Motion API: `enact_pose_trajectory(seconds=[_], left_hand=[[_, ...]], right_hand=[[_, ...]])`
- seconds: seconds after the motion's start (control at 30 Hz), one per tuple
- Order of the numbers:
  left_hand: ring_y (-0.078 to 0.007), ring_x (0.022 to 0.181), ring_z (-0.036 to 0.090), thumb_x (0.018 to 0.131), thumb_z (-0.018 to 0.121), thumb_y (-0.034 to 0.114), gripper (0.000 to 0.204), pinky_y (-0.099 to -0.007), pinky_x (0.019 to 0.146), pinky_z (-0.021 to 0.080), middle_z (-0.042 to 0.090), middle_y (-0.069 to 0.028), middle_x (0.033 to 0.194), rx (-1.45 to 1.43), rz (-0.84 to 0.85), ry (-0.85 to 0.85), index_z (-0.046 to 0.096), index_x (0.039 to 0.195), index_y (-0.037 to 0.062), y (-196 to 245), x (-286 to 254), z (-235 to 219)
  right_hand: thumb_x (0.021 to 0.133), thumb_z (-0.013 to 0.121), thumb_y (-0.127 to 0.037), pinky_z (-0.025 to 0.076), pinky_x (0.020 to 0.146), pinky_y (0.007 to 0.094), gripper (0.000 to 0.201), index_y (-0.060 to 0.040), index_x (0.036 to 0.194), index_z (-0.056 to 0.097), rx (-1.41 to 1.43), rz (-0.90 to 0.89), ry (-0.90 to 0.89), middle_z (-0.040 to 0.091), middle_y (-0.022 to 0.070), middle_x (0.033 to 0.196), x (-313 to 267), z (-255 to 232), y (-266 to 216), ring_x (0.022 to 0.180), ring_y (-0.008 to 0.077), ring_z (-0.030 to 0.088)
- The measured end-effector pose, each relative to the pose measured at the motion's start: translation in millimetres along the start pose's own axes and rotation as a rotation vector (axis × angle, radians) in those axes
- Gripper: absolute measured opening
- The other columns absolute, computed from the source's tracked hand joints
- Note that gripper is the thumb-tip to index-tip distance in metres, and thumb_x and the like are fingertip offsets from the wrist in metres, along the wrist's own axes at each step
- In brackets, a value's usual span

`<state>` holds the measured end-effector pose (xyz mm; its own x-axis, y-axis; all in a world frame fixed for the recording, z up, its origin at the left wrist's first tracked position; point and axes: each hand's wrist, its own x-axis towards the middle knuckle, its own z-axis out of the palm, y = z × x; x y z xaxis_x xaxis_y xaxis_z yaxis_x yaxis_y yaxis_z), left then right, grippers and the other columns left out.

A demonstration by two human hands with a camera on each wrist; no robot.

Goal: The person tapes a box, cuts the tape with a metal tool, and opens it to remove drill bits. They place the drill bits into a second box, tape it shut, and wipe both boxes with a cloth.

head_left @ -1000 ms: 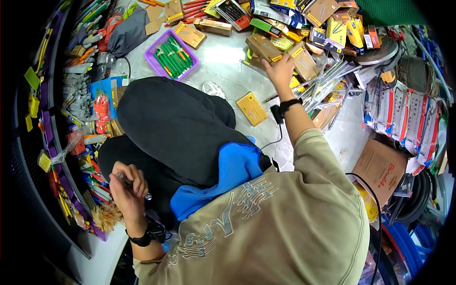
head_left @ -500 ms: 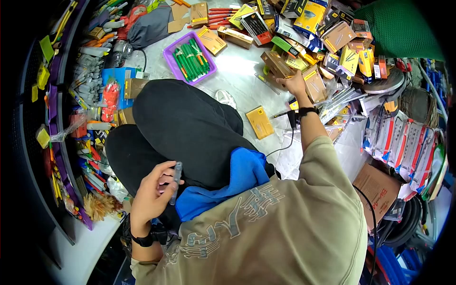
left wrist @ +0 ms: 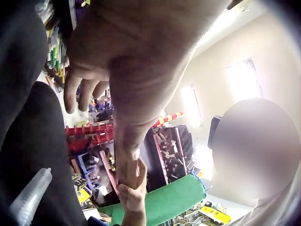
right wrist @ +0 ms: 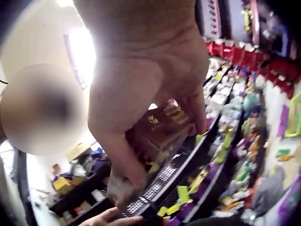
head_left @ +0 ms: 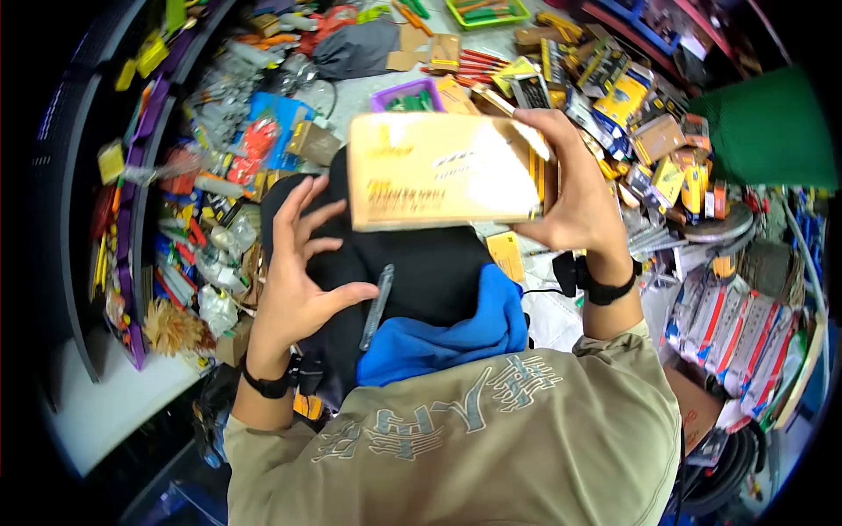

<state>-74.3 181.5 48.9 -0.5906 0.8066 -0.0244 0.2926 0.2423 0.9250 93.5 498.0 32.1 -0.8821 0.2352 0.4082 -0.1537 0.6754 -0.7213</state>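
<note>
A tan cardboard box (head_left: pixel 447 171) with printed text is held up over the lap. My right hand (head_left: pixel 579 188) grips it by its right end, thumb below and fingers above; the right wrist view shows the box (right wrist: pixel 157 132) between thumb and fingers. Off the box's left end, my left hand (head_left: pixel 303 272) is spread with nothing in its grasp. By the left thumb tip, a slim translucent grey pen-like tube (head_left: pixel 377 307) lies on the dark trousers, its lower end near a blue cloth (head_left: pixel 438 346). The left wrist view shows this tube (left wrist: pixel 32 197) on the leg.
Many small boxes (head_left: pixel 658 140) are heaped on the floor at upper right. A purple basket (head_left: pixel 383 98) of green pens stands partly behind the held box. Another yellow-tan box (head_left: pixel 505 254) lies on the floor. Bagged pens and a dark shelf rack (head_left: pixel 149 105) line the left side.
My right hand has lifted the box from the pile and brought it over the lap. The left hand has let go of the translucent tube and spread its fingers. The head view has shifted.
</note>
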Motion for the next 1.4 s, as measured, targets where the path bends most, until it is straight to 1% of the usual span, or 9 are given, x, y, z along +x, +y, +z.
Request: enact_pose_trajectory(seconds=[0.13, 0.33, 0.53, 0.63, 0.83, 0.93, 1.03, 1.33, 1.4], left_hand=[[-0.0342, 0.149, 0.042, 0.056, 0.106, 0.029, 0.145, -0.047, 0.119, 0.042, 0.033, -0.0233, 0.164, -0.017, 0.34, 0.14, 0.013, 0.165, 0.0086, -9.1, -9.8, -5.3], [-0.031, 0.142, 0.05, 0.057, 0.106, 0.022, 0.134, -0.0449, 0.118, 0.044, 0.041, -0.0217, 0.158, -0.153, 0.242, 0.261, 0.022, 0.16, 0.0084, -25.7, -47.8, -21.2], [-0.0266, 0.137, 0.054, 0.054, 0.107, 0.035, 0.13, -0.0413, 0.114, 0.046, 0.048, -0.0151, 0.151, -0.312, 0.181, 0.411, 0.031, 0.155, 0.001, -41.0, -65.7, -32.4], [-0.0228, 0.134, 0.057, 0.057, 0.1, 0.062, 0.134, -0.0377, 0.114, 0.045, 0.055, -0.0129, 0.145, -0.745, 0.035, 0.297, 0.036, 0.153, -0.0062, -41.7, -60.5, -43.5], [-0.0285, 0.141, 0.054, 0.062, 0.096, 0.062, 0.138, -0.0422, 0.119, 0.044, 0.048, -0.0215, 0.155, -1.284, -0.146, -0.08, 0.028, 0.157, -0.0122, -94.0, -49.1, -43.8], [-0.0292, 0.143, 0.053, 0.064, 0.094, 0.064, 0.138, -0.0423, 0.12, 0.043, 0.047, -0.0236, 0.156, -1.34, -0.146, -0.18, 0.028, 0.157, -0.0132, -89.5, -46.3, -44.7], [-0.0306, 0.143, 0.053, 0.063, 0.09, 0.071, 0.14, -0.0441, 0.12, 0.042, 0.048, -0.0246, 0.156, -1.369, -0.114, -0.233, 0.029, 0.157, -0.013, -106.5, -38.3, -40.8], [-0.0302, 0.143, 0.052, 0.06, 0.091, 0.07, 0.138, -0.0435, 0.121, 0.041, 0.049, -0.0226, 0.155, -1.294, -0.243, -0.165, 0.033, 0.156, -0.0104, -82.1, -46.1, -42.1], [-0.031, 0.127, 0.066, 0.099, 0.072, 0.033, 0.071, -0.0432, 0.106, 0.057, 0.061, -0.0234, 0.143, -1.398, 0.015, -0.083, 0.041, 0.155, 0.0018, -76.7, -50.2, -34.5]], right_hand=[[0.053, 0.091, -0.006, 0.053, 0.095, 0.0478, 0.101, -0.0111, 0.146, 0.052, 0.033, -0.297, -0.111, 0.06, 0.0179, 0.128, 31.5, 26.4, -53.3, 0.115, 0.0427, 0.06], [0.056, 0.092, -0.006, 0.054, 0.097, 0.0475, 0.103, -0.0115, 0.15, 0.049, 0.094, -0.297, -0.185, 0.058, 0.0185, 0.132, 38.4, 60.1, -80.4, 0.118, 0.0422, 0.061], [0.065, 0.098, -0.008, 0.038, 0.121, 0.0516, 0.121, -0.0094, 0.162, 0.025, 0.757, -0.148, -0.202, 0.037, 0.0199, 0.159, 36.8, 77.7, -90.9, 0.151, 0.035, 0.038], [0.072, 0.098, -0.014, 0.046, 0.115, 0.048, 0.114, -0.0066, 0.161, 0.026, 0.739, -0.294, -0.244, 0.039, 0.0207, 0.157, 43.0, 83.1, -98.6, 0.148, 0.0336, 0.043], [0.084, 0.088, -0.01, 0.057, 0.094, 0.035, 0.072, 0.0043, 0.146, 0.054, 0.67, -0.323, -0.237, 0.059, 0.0184, 0.13, 64.4, 97.1, -123.0, 0.109, 0.0239, 0.065], [0.084, 0.088, -0.013, 0.056, 0.088, 0.0339, 0.058, 0.0048, 0.134, 0.065, 0.491, -0.466, -0.243, 0.063, 0.0191, 0.121, 77.8, 96.3, -132.8, 0.101, 0.0238, 0.066], [0.082, 0.089, -0.012, 0.055, 0.088, 0.0347, 0.056, 0.0046, 0.131, 0.066, 0.533, -0.434, -0.208, 0.064, 0.0191, 0.12, 76.4, 107.4, -134.6, 0.101, 0.0247, 0.067], [0.082, 0.088, -0.014, 0.053, 0.09, 0.0363, 0.055, 0.0045, 0.129, 0.068, 0.54, -0.455, -0.195, 0.064, 0.0199, 0.121, 81.6, 111.2, -132.2, 0.102, 0.0275, 0.066], [0.081, 0.089, -0.014, 0.053, 0.089, 0.0383, 0.054, 0.0039, 0.126, 0.065, 0.528, -0.433, -0.212, 0.064, 0.0182, 0.116, 80.9, 110.8, -132.3, 0.101, 0.0289, 0.065]])
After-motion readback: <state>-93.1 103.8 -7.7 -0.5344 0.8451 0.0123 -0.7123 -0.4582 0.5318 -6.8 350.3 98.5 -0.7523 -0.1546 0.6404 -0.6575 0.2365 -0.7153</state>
